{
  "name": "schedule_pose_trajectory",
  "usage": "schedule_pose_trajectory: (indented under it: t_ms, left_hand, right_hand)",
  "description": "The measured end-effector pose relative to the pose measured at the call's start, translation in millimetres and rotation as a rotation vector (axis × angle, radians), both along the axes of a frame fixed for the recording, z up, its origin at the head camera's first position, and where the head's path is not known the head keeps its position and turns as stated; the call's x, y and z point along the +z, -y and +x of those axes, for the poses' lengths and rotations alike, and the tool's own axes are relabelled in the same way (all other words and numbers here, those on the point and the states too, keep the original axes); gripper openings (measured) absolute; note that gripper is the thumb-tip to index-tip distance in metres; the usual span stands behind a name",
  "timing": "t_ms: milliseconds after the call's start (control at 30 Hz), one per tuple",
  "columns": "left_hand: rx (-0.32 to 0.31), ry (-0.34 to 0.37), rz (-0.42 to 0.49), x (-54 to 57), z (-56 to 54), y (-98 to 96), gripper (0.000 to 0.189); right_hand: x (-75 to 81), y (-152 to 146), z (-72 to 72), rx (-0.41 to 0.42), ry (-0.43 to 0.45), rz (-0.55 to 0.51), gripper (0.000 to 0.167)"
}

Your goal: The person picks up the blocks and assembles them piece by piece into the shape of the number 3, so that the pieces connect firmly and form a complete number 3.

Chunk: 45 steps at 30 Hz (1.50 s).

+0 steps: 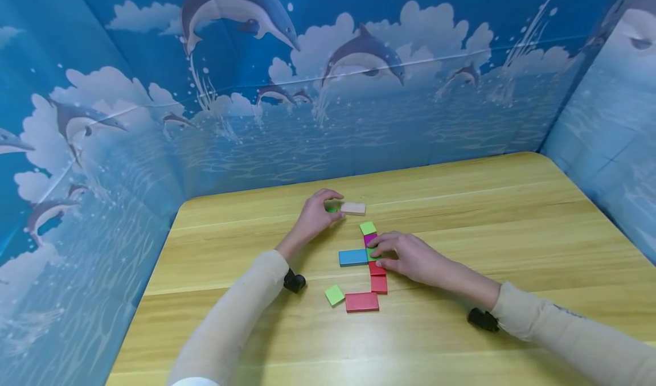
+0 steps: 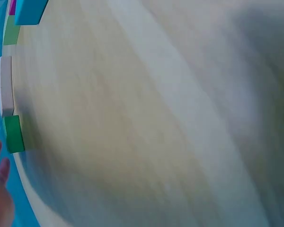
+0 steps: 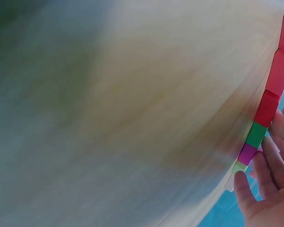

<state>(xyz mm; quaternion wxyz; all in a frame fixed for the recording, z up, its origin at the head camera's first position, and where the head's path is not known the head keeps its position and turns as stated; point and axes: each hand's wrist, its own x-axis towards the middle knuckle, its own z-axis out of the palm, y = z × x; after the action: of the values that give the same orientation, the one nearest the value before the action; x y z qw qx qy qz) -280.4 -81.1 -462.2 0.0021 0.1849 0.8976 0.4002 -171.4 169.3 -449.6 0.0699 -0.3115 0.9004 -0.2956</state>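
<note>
At the far part of the table, my left hand (image 1: pixel 316 214) curves its thumb and fingers on either side of a green block (image 2: pixel 14 135). A pale pink block (image 2: pixel 6 87) lies against that block's end. My right hand (image 1: pixel 412 258) lies along a column of blocks, its fairly straight fingertips right at a magenta block (image 3: pixel 247 154) and a green block (image 3: pixel 256 135). Its thumb is at a red block (image 3: pixel 267 109). A light green block (image 1: pixel 368 227) tops the column, and a second red block (image 1: pixel 378 284) sits at the near end.
A blue rectangular block (image 1: pixel 353 257) extends left from the column. Nearer me are a larger red block (image 1: pixel 361 302) and a tilted light green square block (image 1: pixel 335 295). Dolphin-printed curtains (image 1: pixel 359 130) stand behind the wooden table (image 1: pixel 487 204).
</note>
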Motion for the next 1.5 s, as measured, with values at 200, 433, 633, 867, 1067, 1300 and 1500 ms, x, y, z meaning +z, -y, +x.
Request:
schedule_pose_trajectory:
  t_ms: [200, 433, 633, 867, 1067, 1300, 1500]
  left_hand:
    - [0.013, 0.04, 0.016, -4.0, -4.0, -5.3, 0.038]
    - [0.001, 0.087, -0.016, -6.8, -7.8, -8.9, 0.038]
    - [-0.038, 0.089, -0.088, -4.4, -8.2, -12.9, 0.036]
    - [-0.033, 0.069, -0.14, -1.2, -5.0, -16.1, 0.03]
    - [-0.022, 0.053, -0.097, 0.9, -2.5, -16.2, 0.03]
    - [-0.004, 0.025, -0.015, 6.9, 3.8, -13.8, 0.031]
    - [-0.039, 0.036, 0.042, 6.8, 10.8, -8.4, 0.032]
  right_hand:
    - [0.3, 1, 0.5, -0.002, 0.001, 0.0, 0.023]
    - [0.5, 0, 1.4, -0.009, 0.007, -0.011, 0.023]
    - [1.3, 0, 2.2, -0.012, 0.004, -0.005, 0.023]
    - [1.0, 0, 1.5, -0.008, -0.004, -0.011, 0.023]
    - [1.3, 0, 2.3, -0.009, 0.002, -0.009, 0.024]
    - [1.7, 0, 0.6, -0.011, 0.004, 0.009, 0.023]
    - [1.4, -1, -0.2, -0.013, 0.015, 0.009, 0.022]
